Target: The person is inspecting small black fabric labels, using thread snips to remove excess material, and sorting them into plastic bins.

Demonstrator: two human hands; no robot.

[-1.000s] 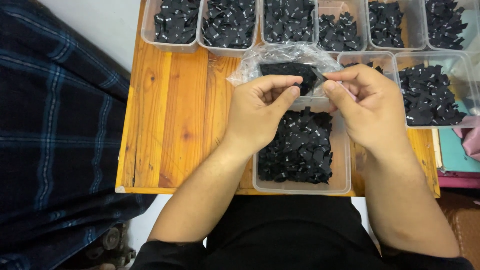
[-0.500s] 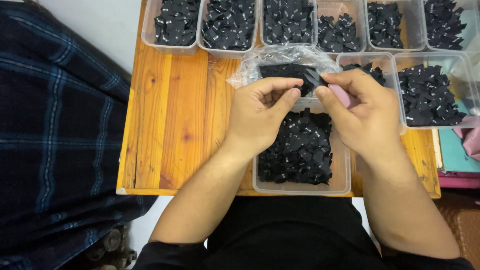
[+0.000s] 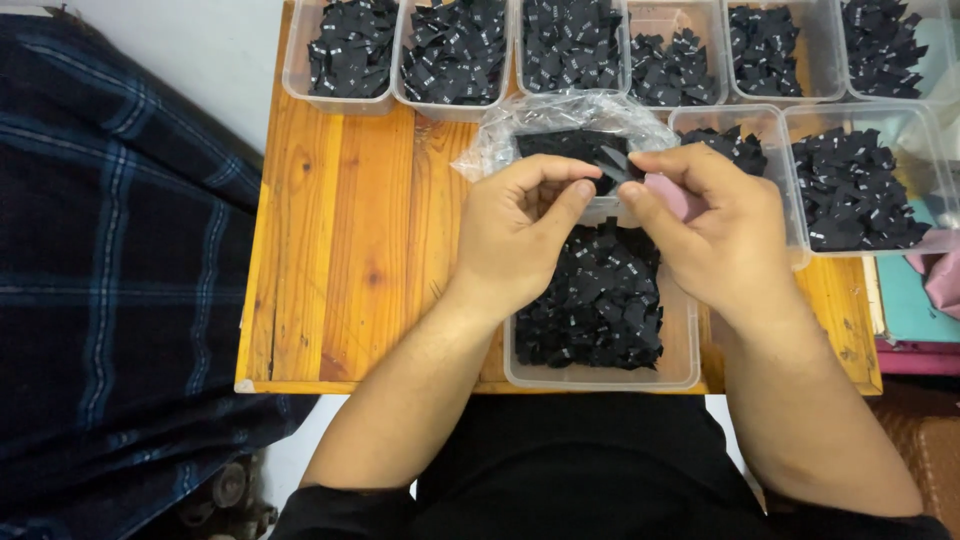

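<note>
My left hand (image 3: 515,235) and my right hand (image 3: 720,235) meet above a clear tub (image 3: 680,350) full of small black fabric labels (image 3: 600,300). The left thumb and fingers pinch a small black label (image 3: 607,163) at the point where the hands meet. In my right hand is a small pink-handled tool (image 3: 668,192), its dark tip touching that label; the fingers hide most of the tool. Just behind the hands lies a clear plastic bag (image 3: 560,115) holding more black labels.
Everything stands on a wooden table (image 3: 350,230). Several clear tubs of black labels line the far edge (image 3: 455,50) and the right side (image 3: 855,185). Dark plaid cloth (image 3: 110,290) lies left of the table. Pink and teal items (image 3: 935,290) sit at the right edge.
My right hand has moved left and closed in on the left hand, bringing the pink tool's tip to the label. The left hand has stayed almost still.
</note>
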